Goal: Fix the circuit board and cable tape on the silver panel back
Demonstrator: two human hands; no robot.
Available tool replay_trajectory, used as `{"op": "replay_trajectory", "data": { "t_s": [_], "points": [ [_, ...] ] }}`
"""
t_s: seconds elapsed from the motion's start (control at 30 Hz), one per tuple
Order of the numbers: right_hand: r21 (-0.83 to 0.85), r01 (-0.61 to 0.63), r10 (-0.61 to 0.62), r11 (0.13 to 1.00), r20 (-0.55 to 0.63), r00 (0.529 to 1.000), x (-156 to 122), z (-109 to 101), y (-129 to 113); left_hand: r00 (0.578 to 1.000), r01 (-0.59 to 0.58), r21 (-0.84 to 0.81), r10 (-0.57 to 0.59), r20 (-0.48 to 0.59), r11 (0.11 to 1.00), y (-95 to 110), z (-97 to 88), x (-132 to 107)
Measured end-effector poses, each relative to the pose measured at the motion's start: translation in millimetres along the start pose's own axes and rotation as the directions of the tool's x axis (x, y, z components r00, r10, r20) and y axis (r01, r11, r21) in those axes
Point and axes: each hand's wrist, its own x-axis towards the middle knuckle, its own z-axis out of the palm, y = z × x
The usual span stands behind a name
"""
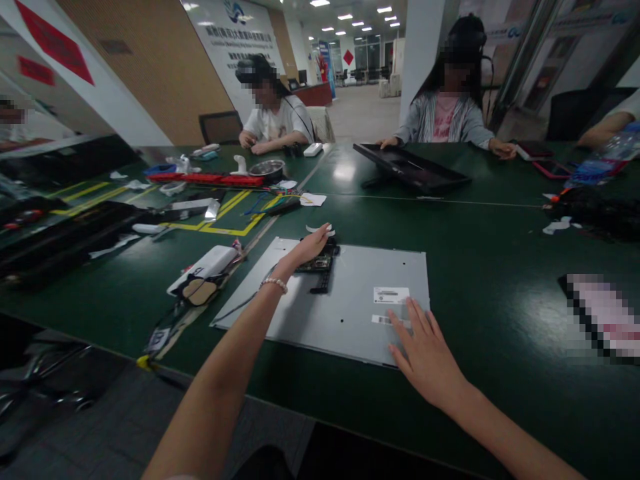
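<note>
A grey metal panel (350,293), the back of a flat screen, lies flat on the dark green table (480,240). My left hand (306,248) reaches over its far edge, fingers stretched out, touching a small circuit board (320,263) with black parts near a white strip (320,230). A bead bracelet (273,284) circles that wrist. My right hand (425,350) lies flat and open on the panel's near right corner, just below two white labels (391,295).
A white device with cables (205,270) lies left of the panel. Farther off are a red tray (210,179), a metal bowl (267,169), a black monitor (410,168) and yellow floor-tape markings. Two people sit across the table; another arm rests at far right.
</note>
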Motion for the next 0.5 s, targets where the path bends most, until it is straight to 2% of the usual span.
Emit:
{"op": "replay_trajectory", "data": {
  "t_s": [0.13, 0.27, 0.37, 0.5],
  "points": [
    [0.001, 0.008, -0.008, 1.0, -0.008, 1.0, 0.0, -0.2, 1.6, 0.998, 0.007, -0.003, -0.007, -0.066, 1.0, -5.1, -8.8, -1.6],
    [0.019, 0.014, -0.014, 1.0, -0.005, 1.0, -1.3, 0.4, 3.9, 0.978, 0.099, -0.004, -0.098, -0.187, 0.995, -18.9, -25.8, -16.9],
    [0.047, 0.015, -0.015, 0.999, 0.0, 1.0, -4.3, 1.0, 4.9, 0.934, 0.233, -0.026, -0.231, -0.271, 0.972, -34.1, -38.9, -38.2],
    [0.167, 0.009, -0.016, 0.986, 0.038, 0.999, -7.9, -1.9, 9.7, 0.843, 0.408, -0.128, -0.427, -0.328, 0.904, -52.8, -52.6, -74.0]
  ]
}}
